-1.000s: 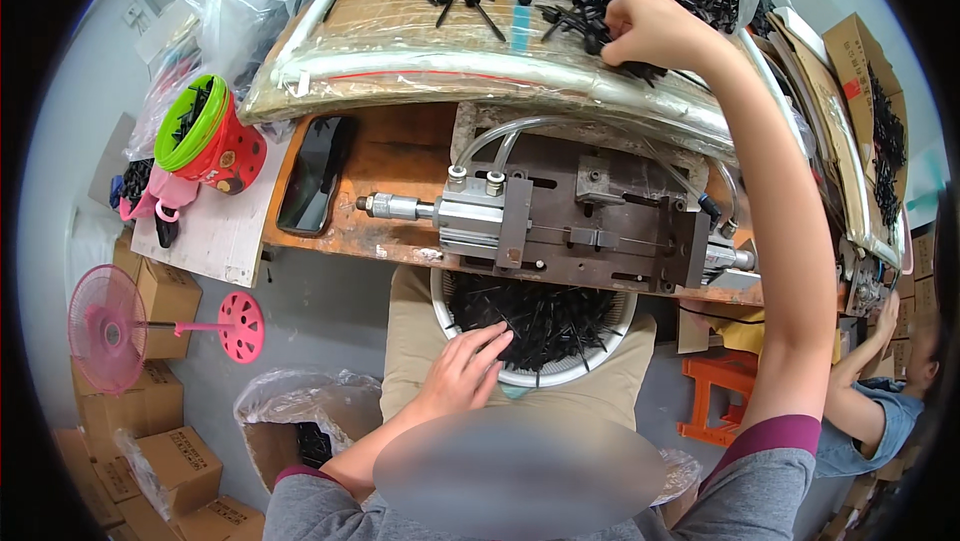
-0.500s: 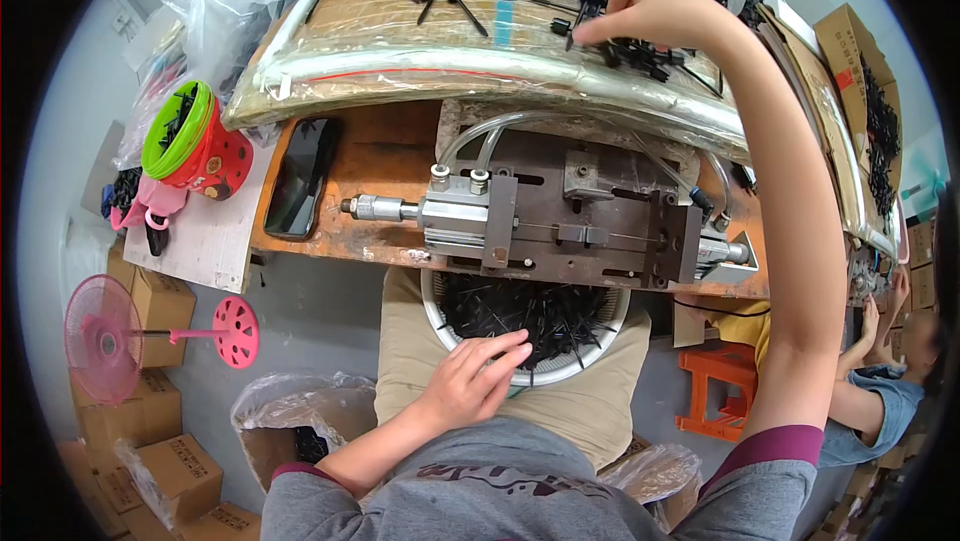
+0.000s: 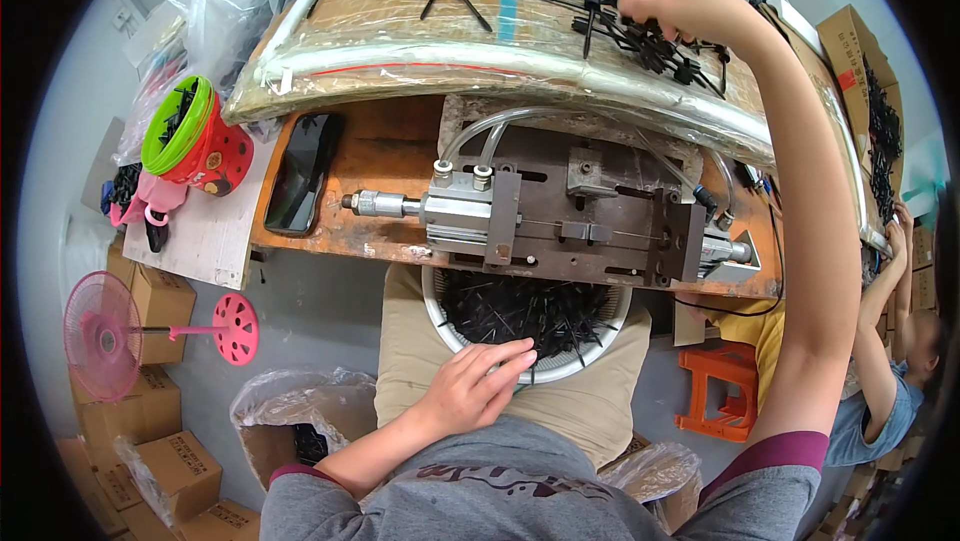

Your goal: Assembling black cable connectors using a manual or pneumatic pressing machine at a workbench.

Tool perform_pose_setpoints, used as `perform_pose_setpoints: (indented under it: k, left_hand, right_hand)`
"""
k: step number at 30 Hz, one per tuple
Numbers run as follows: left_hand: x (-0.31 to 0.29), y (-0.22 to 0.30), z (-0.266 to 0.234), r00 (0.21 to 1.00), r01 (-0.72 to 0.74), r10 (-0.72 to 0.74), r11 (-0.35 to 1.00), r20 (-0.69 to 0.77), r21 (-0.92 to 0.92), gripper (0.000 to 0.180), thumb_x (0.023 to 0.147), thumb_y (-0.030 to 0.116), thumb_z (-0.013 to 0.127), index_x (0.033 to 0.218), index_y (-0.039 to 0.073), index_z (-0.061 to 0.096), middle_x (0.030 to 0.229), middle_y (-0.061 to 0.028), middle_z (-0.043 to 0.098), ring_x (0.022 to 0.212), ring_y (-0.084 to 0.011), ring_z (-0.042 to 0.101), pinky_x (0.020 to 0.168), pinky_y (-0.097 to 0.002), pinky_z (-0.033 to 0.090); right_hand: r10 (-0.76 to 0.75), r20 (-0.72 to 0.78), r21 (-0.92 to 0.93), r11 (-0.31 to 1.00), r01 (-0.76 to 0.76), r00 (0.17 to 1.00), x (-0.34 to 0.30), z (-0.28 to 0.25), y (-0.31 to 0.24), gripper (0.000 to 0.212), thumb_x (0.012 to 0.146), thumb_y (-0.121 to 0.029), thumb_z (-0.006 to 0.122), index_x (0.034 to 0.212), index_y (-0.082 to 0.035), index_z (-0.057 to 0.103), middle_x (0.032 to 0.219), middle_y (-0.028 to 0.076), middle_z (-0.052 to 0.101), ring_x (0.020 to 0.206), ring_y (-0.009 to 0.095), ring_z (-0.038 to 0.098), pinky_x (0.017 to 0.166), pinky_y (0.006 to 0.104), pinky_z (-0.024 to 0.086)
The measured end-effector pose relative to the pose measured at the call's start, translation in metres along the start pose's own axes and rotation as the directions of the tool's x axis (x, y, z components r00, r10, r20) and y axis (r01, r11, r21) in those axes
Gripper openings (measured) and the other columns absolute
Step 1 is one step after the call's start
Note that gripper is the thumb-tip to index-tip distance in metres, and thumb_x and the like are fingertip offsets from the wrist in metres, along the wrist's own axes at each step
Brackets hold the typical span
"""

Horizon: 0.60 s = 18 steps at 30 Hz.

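Observation:
My right hand (image 3: 690, 3) reaches up to the back right, over a heap of black stemmed plastic parts (image 3: 640, 46) on a film-wrapped surface (image 3: 420, 26). Its fingers are curled in a pinch among the parts, and what they hold is hidden. My left hand (image 3: 475, 381) rests at the near rim of a white basket (image 3: 432, 306) on my lap, fingers stretched out above it. Many thin black parts (image 3: 520, 316) fill the basket. Between the heap and the basket sits a metal fixture (image 3: 570, 216) with air cylinders.
A dark phone (image 3: 305, 176) lies on the wooden bench left of the fixture. Farther left are a red-and-green bucket (image 3: 205, 141) and a pink fan (image 3: 105, 336). An orange stool (image 3: 720, 391) stands at right, near a co-worker (image 3: 890, 391). Cardboard boxes (image 3: 175, 476) line the lower left.
My right hand has shifted slightly right over the heap, its fingers curling in; some black parts there have moved. My left hand stays almost still. The co-worker's arms have risen.

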<state>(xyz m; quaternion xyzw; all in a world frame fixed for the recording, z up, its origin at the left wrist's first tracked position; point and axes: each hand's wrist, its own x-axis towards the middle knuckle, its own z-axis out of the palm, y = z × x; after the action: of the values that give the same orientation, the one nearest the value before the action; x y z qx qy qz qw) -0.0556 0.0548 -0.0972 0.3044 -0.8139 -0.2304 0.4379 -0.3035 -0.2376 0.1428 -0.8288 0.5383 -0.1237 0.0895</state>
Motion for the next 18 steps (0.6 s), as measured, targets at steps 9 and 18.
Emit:
perform_pose_setpoints:
  k: [9,18]
  left_hand:
    - [0.013,0.006,0.001,0.997,-0.074,0.074,0.997,0.034,0.014,0.058,0.074,-0.004,0.067,0.128,0.003,0.047,0.121,-0.0162,0.061,0.088,-0.0267,0.065,0.072,-0.0336,0.051]
    - [0.008,0.011,-0.003,0.998,-0.058,0.057,0.998,-0.017,-0.016,0.050,0.076,0.000,0.067,0.125,0.004,0.056,0.124,-0.0147,0.058,0.088,-0.0263,0.063,0.071,-0.0340,0.051]
  right_hand:
    - [0.174,0.059,-0.225,0.962,-0.157,0.983,0.027,0.031,-0.022,0.052,0.061,-0.044,0.081,0.063,0.003,0.059,0.057,0.010,0.057,0.053,0.019,0.057,0.051,0.0325,0.049]
    - [0.223,0.014,0.003,0.975,-0.223,0.975,-0.005,-0.022,-0.034,0.024,0.076,-0.019,0.077,0.076,0.003,0.067,0.062,0.011,0.061,0.061,0.017,0.060,0.061,0.0321,0.049]
